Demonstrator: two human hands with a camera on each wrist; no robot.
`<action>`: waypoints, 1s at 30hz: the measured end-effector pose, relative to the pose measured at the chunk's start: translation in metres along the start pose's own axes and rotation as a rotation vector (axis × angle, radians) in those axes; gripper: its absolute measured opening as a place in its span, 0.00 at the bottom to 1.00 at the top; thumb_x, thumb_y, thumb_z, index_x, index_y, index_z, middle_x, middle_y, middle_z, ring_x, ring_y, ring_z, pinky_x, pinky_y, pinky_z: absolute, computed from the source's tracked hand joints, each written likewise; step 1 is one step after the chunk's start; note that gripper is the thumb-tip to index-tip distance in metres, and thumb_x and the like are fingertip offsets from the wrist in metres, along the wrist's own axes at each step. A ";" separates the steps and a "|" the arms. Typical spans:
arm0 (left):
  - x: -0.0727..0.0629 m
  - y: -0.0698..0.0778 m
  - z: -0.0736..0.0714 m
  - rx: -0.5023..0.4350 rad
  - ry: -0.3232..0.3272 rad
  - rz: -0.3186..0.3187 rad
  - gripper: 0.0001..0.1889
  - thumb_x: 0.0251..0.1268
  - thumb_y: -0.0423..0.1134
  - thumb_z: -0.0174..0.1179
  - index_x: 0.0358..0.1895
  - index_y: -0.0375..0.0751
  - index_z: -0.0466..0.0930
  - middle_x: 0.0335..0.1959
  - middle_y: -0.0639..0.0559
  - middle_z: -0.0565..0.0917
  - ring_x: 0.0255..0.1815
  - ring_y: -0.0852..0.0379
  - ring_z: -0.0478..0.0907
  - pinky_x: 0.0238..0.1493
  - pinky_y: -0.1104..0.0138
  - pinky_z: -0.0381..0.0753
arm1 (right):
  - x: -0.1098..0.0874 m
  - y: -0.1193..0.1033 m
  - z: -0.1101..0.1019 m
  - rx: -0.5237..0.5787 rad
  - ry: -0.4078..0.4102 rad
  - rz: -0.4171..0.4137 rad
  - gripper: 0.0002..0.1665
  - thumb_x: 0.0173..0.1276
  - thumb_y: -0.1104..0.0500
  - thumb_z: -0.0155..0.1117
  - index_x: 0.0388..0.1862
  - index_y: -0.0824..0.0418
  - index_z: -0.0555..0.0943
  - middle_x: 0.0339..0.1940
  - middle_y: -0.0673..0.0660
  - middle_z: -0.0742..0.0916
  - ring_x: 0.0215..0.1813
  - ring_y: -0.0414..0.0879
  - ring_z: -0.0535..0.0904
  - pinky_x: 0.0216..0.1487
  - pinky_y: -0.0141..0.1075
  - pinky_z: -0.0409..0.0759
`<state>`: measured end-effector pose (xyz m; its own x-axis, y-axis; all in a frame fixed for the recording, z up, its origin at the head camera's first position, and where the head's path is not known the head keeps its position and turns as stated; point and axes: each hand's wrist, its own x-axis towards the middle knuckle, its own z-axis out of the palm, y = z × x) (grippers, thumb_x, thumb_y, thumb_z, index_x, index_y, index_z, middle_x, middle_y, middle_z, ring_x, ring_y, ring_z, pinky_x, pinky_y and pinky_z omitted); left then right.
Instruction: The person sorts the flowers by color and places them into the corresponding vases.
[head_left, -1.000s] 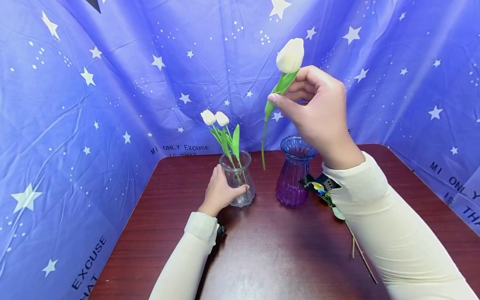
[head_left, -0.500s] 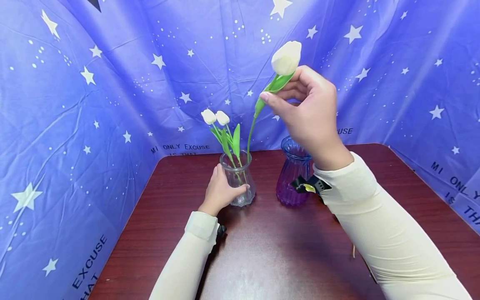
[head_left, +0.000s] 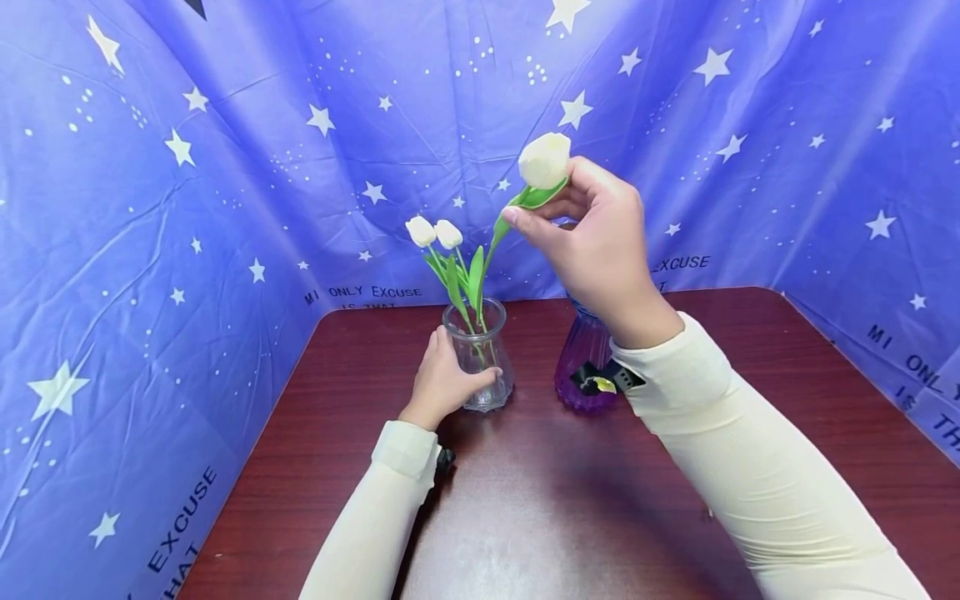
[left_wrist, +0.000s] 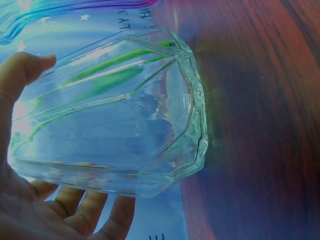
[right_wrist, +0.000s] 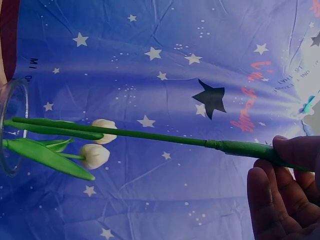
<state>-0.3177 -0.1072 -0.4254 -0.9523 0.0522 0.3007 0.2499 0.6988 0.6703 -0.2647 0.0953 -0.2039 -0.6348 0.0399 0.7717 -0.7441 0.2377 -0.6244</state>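
My left hand (head_left: 444, 382) grips the side of a clear glass vase (head_left: 497, 354), thumb on one side and fingers round the other. Two white artificial tulips (head_left: 448, 234) with green leaves stand in the vase, leaning left. Between thumb and fingertips my right hand (head_left: 600, 237) pinches a third white tulip (head_left: 543, 161) just below its bloom. That tulip tilts, bloom up to the right. Its green stem (right_wrist: 155, 135) runs down to the vase's mouth; in the head view its lower end is lost among the leaves.
Behind the right wrist stands a blue-to-purple ribbed vase (head_left: 577, 358), partly covered by that arm. The reddish-brown table (head_left: 315, 400) ends against a blue star-printed curtain (head_left: 247, 167). A stem tip (head_left: 710, 512) shows beside the right sleeve.
My right hand has moved left and down, bringing the tulip's stem from beside the clear vase to its mouth. The left hand keeps its grip on the vase.
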 end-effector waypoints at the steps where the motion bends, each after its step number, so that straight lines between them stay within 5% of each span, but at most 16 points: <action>1: 0.000 0.000 0.000 -0.001 0.000 0.001 0.52 0.42 0.61 0.78 0.70 0.45 0.62 0.59 0.47 0.73 0.57 0.46 0.77 0.56 0.48 0.81 | 0.000 0.001 0.001 -0.006 -0.005 0.003 0.17 0.57 0.62 0.82 0.44 0.65 0.86 0.35 0.55 0.92 0.34 0.38 0.89 0.39 0.30 0.84; 30: 0.001 -0.001 0.000 -0.006 -0.008 -0.003 0.53 0.43 0.61 0.78 0.72 0.45 0.61 0.59 0.47 0.73 0.57 0.46 0.77 0.56 0.49 0.80 | -0.018 0.031 0.021 -0.154 -0.095 0.063 0.14 0.59 0.56 0.82 0.40 0.57 0.85 0.31 0.49 0.92 0.35 0.35 0.89 0.31 0.32 0.74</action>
<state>-0.3192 -0.1073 -0.4256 -0.9543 0.0556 0.2935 0.2482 0.6943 0.6755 -0.2809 0.0819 -0.2396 -0.7010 -0.0305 0.7125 -0.6663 0.3840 -0.6392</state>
